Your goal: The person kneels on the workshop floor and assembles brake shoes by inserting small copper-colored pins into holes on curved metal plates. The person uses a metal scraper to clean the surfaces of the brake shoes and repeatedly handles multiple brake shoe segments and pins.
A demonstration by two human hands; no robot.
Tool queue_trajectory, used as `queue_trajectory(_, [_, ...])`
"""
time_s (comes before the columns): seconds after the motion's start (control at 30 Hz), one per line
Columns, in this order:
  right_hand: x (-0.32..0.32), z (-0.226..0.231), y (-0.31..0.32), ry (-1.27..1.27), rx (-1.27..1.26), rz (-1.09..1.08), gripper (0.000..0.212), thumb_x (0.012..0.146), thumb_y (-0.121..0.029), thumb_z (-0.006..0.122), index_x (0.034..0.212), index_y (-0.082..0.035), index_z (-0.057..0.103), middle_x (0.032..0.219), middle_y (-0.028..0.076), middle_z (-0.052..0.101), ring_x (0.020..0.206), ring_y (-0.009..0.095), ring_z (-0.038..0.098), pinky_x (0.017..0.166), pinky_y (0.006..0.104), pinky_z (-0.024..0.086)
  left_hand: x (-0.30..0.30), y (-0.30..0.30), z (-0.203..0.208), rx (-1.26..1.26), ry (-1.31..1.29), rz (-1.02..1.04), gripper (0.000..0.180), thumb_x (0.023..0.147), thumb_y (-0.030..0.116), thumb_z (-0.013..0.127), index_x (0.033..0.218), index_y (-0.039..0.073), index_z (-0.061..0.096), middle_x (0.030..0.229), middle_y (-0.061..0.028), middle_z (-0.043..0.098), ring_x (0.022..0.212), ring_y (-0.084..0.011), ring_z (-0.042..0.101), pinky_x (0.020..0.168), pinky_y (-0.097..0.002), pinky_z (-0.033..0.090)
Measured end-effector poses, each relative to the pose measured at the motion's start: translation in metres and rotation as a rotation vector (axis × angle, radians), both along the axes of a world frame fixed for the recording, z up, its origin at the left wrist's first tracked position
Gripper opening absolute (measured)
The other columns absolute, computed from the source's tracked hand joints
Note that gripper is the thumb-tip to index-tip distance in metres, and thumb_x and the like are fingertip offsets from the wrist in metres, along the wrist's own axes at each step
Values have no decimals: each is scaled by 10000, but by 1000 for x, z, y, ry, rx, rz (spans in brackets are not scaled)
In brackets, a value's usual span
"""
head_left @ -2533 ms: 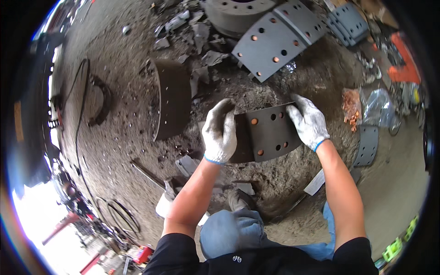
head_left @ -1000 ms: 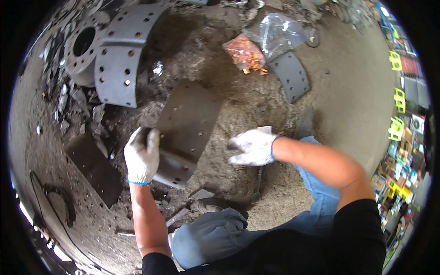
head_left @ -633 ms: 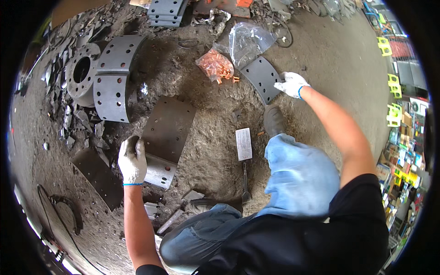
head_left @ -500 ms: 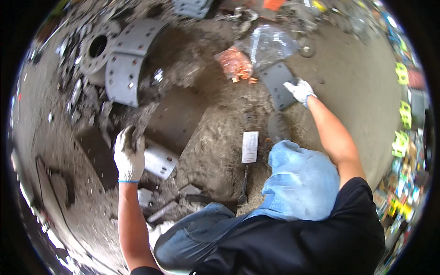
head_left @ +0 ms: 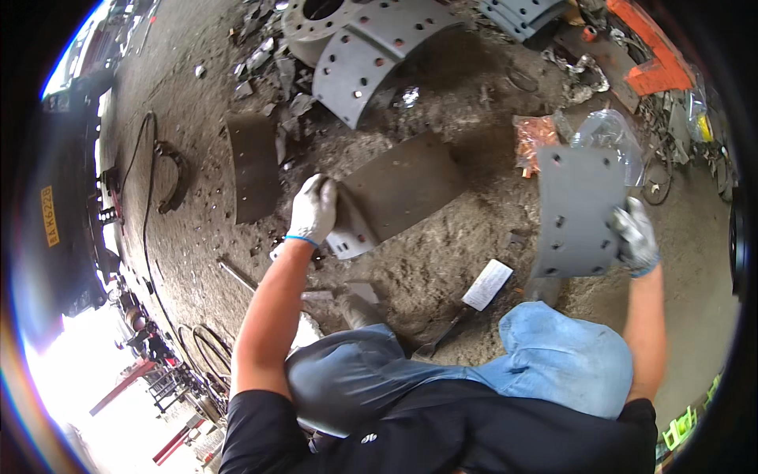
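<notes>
On the right, my gloved right hand (head_left: 636, 237) grips the edge of a curved grey brake lining (head_left: 578, 209) with rivet holes, held above the ground. To the left, my gloved left hand (head_left: 314, 209) has its fingers bent over the near end of a dark metal brake shoe (head_left: 407, 186); the fingertips are partly hidden. A pale strip with slots shows at that end. Small copper-coloured pieces lie in a clear bag (head_left: 535, 144) just beyond the lining. Between my knees, a white label or small box (head_left: 487, 284) lies by a dark-handled tool (head_left: 446, 332).
More grey linings (head_left: 379, 51) rest on a round flange (head_left: 308, 28) at the far side. A flat dark plate (head_left: 254, 167) lies left of the shoe. Orange metal (head_left: 651, 51) sits far right; a black cable (head_left: 146, 197) runs along the left.
My right hand has lifted the brake lining off the ground and brought it nearer. My left hand has come onto the brake shoe's end. The view has turned to the left.
</notes>
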State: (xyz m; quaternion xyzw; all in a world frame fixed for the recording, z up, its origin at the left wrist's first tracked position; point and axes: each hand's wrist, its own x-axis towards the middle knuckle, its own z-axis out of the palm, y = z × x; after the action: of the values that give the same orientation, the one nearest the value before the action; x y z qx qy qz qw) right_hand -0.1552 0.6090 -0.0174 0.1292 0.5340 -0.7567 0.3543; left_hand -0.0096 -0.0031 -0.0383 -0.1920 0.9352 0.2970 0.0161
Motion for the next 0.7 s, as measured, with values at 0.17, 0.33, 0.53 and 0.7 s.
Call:
queue_trajectory(0.17, [13,-58,-125,-77,-508,9,362,1093,-169,618,1390,33,575,1237,134,698,1185,214,691,1086,407,570,16,10,8,-68,-107,-49,304,1077,235,559,1177,-21,690,1114,-293,710,1078,-489,681,952,-492,548])
queue_trajectory(0.33, [10,-41,-220,-285,-317,161,326,1025,-228,727,1228,25,700,1109,93,755,1031,180,733,877,358,597,36,65,15,3,-175,207,403,1114,290,511,1229,-53,688,1212,-314,708,1161,-502,667,1001,-493,542])
queue_trajectory(0.53, [0,-26,-240,-214,-168,527,350,1010,-242,709,1207,47,710,1096,103,771,908,180,742,799,342,602,65,107,17,65,-94,293,278,1073,230,569,1135,-14,685,1084,-281,684,1054,-489,663,932,-503,546])
queue_trajectory(0.7, [9,-43,-236,-83,45,632,299,1022,-195,711,1172,59,757,991,60,753,875,117,683,782,298,567,47,121,19,58,76,437,241,1072,216,624,1201,26,701,1139,-218,720,1075,-422,701,955,-449,559])
